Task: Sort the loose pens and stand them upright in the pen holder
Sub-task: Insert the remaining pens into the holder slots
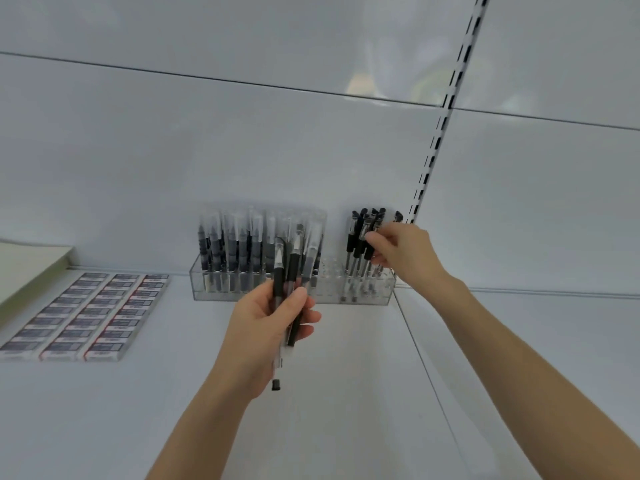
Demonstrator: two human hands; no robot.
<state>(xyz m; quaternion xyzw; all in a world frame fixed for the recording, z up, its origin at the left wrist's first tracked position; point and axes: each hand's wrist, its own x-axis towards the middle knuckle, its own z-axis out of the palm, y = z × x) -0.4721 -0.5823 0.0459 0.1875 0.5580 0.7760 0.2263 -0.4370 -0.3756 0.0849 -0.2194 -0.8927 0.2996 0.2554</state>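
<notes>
A clear acrylic pen holder [330, 296] stands on the white shelf against the back wall. Its left part is full of upright pens with clear caps [242, 247]. Its right end holds several upright black-capped pens [360, 244]. My left hand [266, 327] grips a small bunch of loose pens [292, 289], black and clear, in front of the holder's middle. My right hand [401, 252] is at the holder's right end, its fingers pinching one of the black-capped pens there.
Rows of boxed erasers [86, 317] lie flat on the shelf at the left. A pale pad or box [27, 268] sits at the far left. A slotted shelf upright [440, 133] runs up the back wall on the right.
</notes>
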